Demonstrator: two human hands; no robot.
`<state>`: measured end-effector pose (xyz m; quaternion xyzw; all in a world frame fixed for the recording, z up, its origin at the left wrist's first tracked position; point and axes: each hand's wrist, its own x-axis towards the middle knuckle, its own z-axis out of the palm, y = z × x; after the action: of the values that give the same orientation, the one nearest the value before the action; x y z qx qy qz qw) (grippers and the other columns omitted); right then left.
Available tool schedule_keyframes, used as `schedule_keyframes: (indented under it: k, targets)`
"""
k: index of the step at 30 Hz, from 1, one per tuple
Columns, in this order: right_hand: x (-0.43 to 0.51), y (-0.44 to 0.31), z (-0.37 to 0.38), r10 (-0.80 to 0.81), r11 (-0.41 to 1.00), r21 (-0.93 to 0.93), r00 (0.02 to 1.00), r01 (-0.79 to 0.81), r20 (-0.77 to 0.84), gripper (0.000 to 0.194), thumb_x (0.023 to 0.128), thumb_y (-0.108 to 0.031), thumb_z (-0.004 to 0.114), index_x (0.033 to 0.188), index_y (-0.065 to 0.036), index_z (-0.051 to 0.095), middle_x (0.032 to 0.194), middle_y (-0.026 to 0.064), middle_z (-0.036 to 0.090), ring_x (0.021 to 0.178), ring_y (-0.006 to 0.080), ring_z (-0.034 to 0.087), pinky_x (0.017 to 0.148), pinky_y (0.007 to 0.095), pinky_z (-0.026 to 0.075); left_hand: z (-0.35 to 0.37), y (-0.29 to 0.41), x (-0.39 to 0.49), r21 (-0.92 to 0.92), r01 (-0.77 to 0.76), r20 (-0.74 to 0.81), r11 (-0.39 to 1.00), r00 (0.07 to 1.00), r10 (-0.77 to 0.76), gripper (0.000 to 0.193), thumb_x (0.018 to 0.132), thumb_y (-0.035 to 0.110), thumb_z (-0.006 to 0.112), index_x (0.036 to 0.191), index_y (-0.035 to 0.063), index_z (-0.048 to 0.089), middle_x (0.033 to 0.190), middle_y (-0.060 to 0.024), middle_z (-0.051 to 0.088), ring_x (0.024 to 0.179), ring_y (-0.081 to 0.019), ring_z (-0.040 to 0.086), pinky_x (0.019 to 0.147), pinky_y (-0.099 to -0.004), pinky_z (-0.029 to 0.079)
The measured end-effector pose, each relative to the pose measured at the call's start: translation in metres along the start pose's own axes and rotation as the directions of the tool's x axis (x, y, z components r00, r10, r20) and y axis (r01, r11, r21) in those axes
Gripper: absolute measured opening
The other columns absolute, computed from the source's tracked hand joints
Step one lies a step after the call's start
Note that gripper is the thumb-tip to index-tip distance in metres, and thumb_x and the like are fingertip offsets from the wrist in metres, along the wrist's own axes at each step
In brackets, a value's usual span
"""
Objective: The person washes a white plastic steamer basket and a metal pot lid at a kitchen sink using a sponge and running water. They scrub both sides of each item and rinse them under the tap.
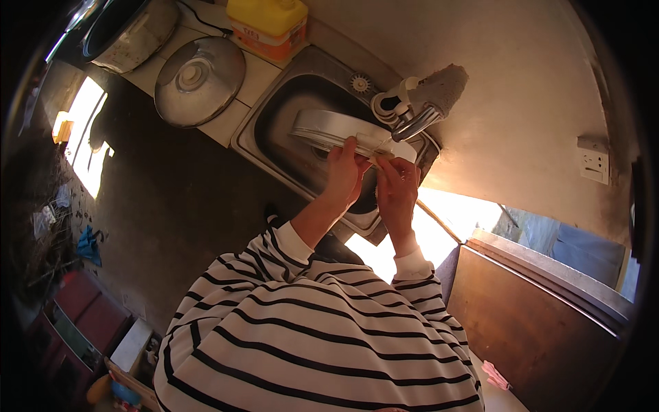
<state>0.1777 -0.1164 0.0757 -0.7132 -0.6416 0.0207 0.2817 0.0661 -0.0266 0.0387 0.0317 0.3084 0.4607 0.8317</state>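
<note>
A shallow round metal vessel (329, 122), perhaps a pan or steamer tier, is tilted over the stainless steel sink (278, 110). My left hand (344, 172) grips its near rim, with the thumb up against the metal. Close beside it, the fingers of my right hand (399, 183) pinch a small pale piece (380, 156) at the same rim. What this piece is made of cannot be made out. Just above my right hand juts a chrome faucet (416, 123), its upper part wrapped in grey cloth (443, 90). A thin stream of water seems to fall from its mouth.
On the tiled counter left of the sink lie a metal lid (201, 82) and a large pot (134, 38). A yellow and orange jug (267, 28) stands behind. A drain strainer (360, 82) rests on the sink's back ledge. A wooden panel (525, 314) rises at right.
</note>
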Motion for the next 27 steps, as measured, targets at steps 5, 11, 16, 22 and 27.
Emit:
schedule_keyframes:
  k: [5, 11, 16, 22, 27]
  targets:
    - [0.005, 0.012, -0.023, 0.341, 0.932, -0.124, 0.94, -0.341, -0.022, 0.022, 0.092, -0.001, 0.07, 0.113, -0.003, 0.075, 0.098, 0.0104, 0.069, 0.085, 0.0209, 0.064, 0.075, 0.0309, 0.053, -0.006, 0.011, -0.009, 0.042, 0.006, -0.029, 0.999, 1.0, -0.005, 0.03, 0.107, 0.015, 0.048, 0.121, -0.0091, 0.059, 0.123, -0.0208, 0.067, 0.112, -0.0317, 0.069, 0.103, -0.0459, 0.055]
    - [0.0, 0.028, -0.025, 0.072, 0.993, 0.083, 0.989, -0.083, 0.127, 0.011, 0.089, -0.002, 0.073, 0.1, -0.002, 0.074, 0.098, 0.01, 0.07, 0.088, 0.022, 0.067, 0.076, 0.031, 0.053, -0.005, 0.006, -0.029, 0.123, 0.081, -0.117, 0.989, 0.991, -0.067, 0.029, 0.108, 0.017, 0.05, 0.117, -0.0081, 0.06, 0.117, -0.0188, 0.069, 0.108, -0.0312, 0.07, 0.1, -0.0469, 0.058]
    - [0.008, 0.002, -0.024, 0.002, 0.998, 0.064, 1.0, -0.003, 0.018, 0.017, 0.087, -0.001, 0.073, 0.104, -0.003, 0.074, 0.099, 0.0113, 0.068, 0.093, 0.0263, 0.066, 0.078, 0.0339, 0.053, -0.029, 0.042, -0.012, 0.025, -0.036, -0.138, 0.999, 0.99, 0.039, 0.027, 0.107, 0.018, 0.051, 0.116, -0.0069, 0.06, 0.116, -0.0183, 0.069, 0.107, -0.0312, 0.07, 0.098, -0.0463, 0.059]
    - [0.043, -0.04, 0.008, 0.06, 0.991, 0.112, 0.996, -0.068, 0.071, 0.016, 0.088, -0.006, 0.072, 0.103, -0.006, 0.075, 0.1, 0.0115, 0.066, 0.095, 0.0306, 0.061, 0.082, 0.0403, 0.051, -0.045, 0.06, -0.013, 0.004, -0.057, -0.155, 0.998, 0.986, 0.057, 0.028, 0.108, 0.018, 0.05, 0.117, -0.0063, 0.06, 0.115, -0.0179, 0.07, 0.107, -0.0309, 0.07, 0.096, -0.0448, 0.06]
    - [0.055, -0.042, 0.018, 0.041, 0.993, 0.11, 0.999, -0.044, 0.032, 0.01, 0.09, -0.008, 0.071, 0.099, -0.006, 0.074, 0.098, 0.011, 0.065, 0.094, 0.0313, 0.06, 0.08, 0.0408, 0.051, -0.039, 0.055, -0.015, 0.033, -0.072, -0.155, 0.997, 0.985, 0.077, 0.029, 0.108, 0.019, 0.05, 0.118, -0.0071, 0.059, 0.116, -0.0181, 0.069, 0.106, -0.0303, 0.071, 0.095, -0.0432, 0.06]
